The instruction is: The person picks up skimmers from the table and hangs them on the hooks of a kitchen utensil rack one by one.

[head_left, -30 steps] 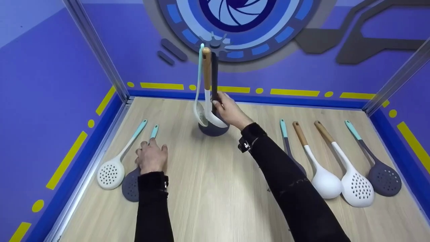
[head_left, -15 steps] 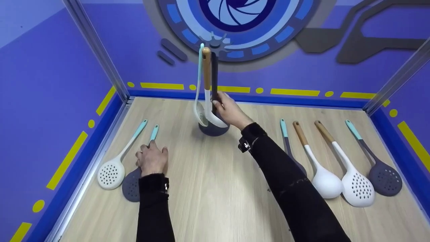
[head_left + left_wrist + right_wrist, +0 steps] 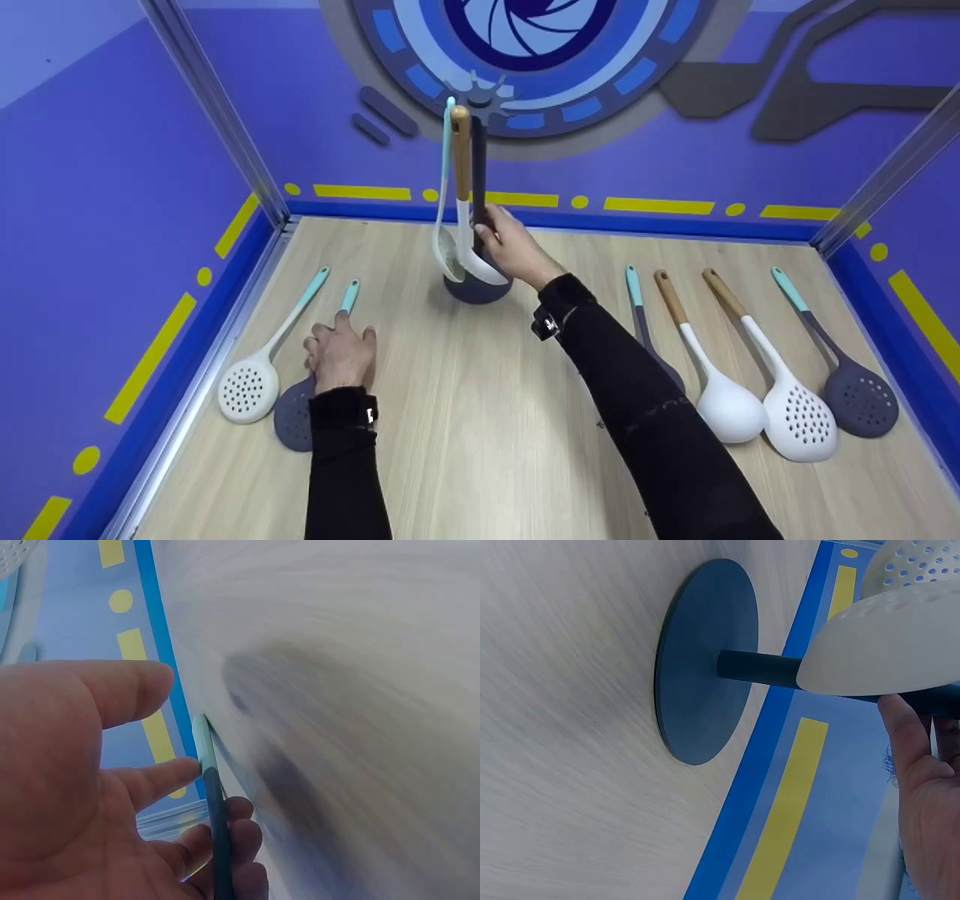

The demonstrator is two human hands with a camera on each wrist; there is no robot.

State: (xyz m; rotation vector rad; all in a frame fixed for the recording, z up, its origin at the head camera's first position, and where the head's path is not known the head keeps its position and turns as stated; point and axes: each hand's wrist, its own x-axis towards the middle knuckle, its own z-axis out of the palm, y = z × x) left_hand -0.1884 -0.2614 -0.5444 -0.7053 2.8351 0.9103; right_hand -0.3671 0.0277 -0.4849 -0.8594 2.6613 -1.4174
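Observation:
My left hand [image 3: 342, 355] lies over the handle of a dark grey skimmer [image 3: 292, 414] with a teal grip, flat on the table at left. In the left wrist view, curled fingers [image 3: 246, 840] hook around the skimmer handle [image 3: 219, 832], while the thumb stands off it. With my right hand [image 3: 517, 246] I hold the dark pole [image 3: 759, 667] of a utensil stand. Its round dark base [image 3: 705, 667] rests on the table. From the stand hang a wooden-handled white utensil [image 3: 462, 161] and a pale one with a teal handle [image 3: 447, 150].
A white skimmer [image 3: 247, 390] lies at far left. On the right are a dark teal-handled utensil [image 3: 635, 289] partly under my sleeve, a white ladle [image 3: 729, 412], a white skimmer [image 3: 801, 424] and a dark skimmer [image 3: 860, 397]. Blue walls [image 3: 615, 169] enclose the table.
The teal end of the dark skimmer under my left hand has shifted slightly to the right. My right hand and the stand stay in place.

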